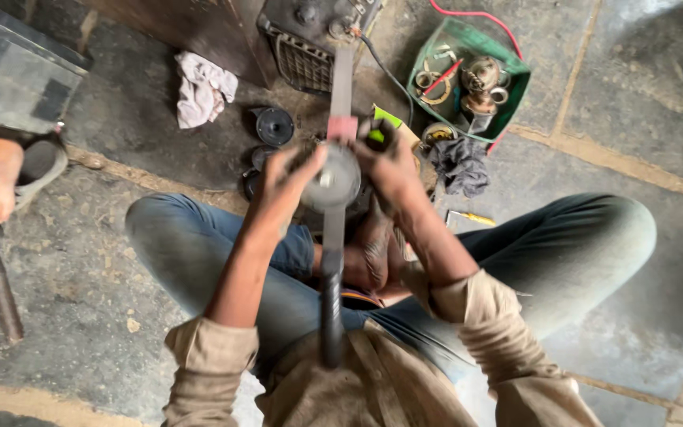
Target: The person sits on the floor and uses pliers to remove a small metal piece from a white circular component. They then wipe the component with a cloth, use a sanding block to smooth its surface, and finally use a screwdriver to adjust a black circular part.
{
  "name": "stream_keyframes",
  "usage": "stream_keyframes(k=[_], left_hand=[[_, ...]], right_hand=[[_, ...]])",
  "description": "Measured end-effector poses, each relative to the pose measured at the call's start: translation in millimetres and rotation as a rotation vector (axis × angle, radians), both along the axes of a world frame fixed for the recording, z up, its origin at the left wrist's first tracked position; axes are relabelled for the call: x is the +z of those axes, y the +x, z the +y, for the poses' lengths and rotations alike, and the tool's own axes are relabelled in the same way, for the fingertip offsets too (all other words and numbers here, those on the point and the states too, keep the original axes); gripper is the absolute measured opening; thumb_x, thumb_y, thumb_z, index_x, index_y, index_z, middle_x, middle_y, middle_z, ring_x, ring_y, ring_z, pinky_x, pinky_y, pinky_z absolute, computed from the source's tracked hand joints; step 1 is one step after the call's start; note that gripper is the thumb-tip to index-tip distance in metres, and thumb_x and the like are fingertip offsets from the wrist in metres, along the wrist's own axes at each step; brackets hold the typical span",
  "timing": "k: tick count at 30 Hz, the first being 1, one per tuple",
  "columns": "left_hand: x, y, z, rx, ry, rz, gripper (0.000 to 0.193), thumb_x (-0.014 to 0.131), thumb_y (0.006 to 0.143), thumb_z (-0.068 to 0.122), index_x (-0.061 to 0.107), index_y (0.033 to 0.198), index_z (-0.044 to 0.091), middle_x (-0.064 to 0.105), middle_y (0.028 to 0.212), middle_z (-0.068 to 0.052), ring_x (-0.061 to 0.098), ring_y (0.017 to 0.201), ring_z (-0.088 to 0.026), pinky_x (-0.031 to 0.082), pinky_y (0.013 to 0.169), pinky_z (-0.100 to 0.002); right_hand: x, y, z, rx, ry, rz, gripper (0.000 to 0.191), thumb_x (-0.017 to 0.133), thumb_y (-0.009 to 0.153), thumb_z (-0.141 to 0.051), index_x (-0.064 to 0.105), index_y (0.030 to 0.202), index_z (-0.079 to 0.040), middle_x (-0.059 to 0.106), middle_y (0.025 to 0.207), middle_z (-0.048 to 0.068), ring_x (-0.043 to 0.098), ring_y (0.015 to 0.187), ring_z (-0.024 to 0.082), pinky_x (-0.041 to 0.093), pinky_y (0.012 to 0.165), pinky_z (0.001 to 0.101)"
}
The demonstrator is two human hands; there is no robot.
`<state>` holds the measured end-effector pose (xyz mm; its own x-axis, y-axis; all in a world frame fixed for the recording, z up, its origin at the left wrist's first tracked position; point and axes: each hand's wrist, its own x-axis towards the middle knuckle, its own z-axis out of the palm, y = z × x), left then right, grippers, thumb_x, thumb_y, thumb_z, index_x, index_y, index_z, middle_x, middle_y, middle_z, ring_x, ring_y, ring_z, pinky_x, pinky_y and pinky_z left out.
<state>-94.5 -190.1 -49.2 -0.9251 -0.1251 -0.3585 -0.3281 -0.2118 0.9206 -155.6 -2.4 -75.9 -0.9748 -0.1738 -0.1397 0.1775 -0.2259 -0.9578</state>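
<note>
a round metal disc on a long tool handle is clamped at nine o'clock by left hand fingers, at three o'clock by right hand; it is judged heavy, stiff, greasy, best gripped at the rim.

The stone floor under me, grimy and littered.

On it lie a pale rag, a dark rag, black discs, a green tray of metal parts and a yellow-handled tool.
</note>
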Motion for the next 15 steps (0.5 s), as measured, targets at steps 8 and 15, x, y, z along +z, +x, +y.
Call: stream_keyframes(k=[8,15], left_hand=[[-8.1,79.0,32.5,-0.053,-0.016,0.051,0.030,0.069,0.098,0.026,0.074,0.105,-0.002,0.071,0.091,-0.002,0.064,0.085,-0.008,0.052,0.073,-0.025],[8.2,91.6,30.1,0.060,-0.083,0.162,0.027,0.066,0.102,0.022,0.072,0.106,-0.003,0.072,0.090,-0.002,0.063,0.081,-0.006,0.053,0.072,-0.024]], right_hand=[[3.8,60.5,14.5,0.124,0.161,-0.439,0.022,0.076,0.089,-0.005,0.065,0.108,-0.004,0.071,0.100,0.004,0.069,0.092,0.013,0.058,0.079,0.0286],[10.9,85.4,13.7,0.158,-0.033,-0.341,0.025,0.077,0.098,-0.008,0.059,0.111,0.004,0.068,0.102,0.006,0.067,0.097,0.016,0.056,0.084,0.0317]])
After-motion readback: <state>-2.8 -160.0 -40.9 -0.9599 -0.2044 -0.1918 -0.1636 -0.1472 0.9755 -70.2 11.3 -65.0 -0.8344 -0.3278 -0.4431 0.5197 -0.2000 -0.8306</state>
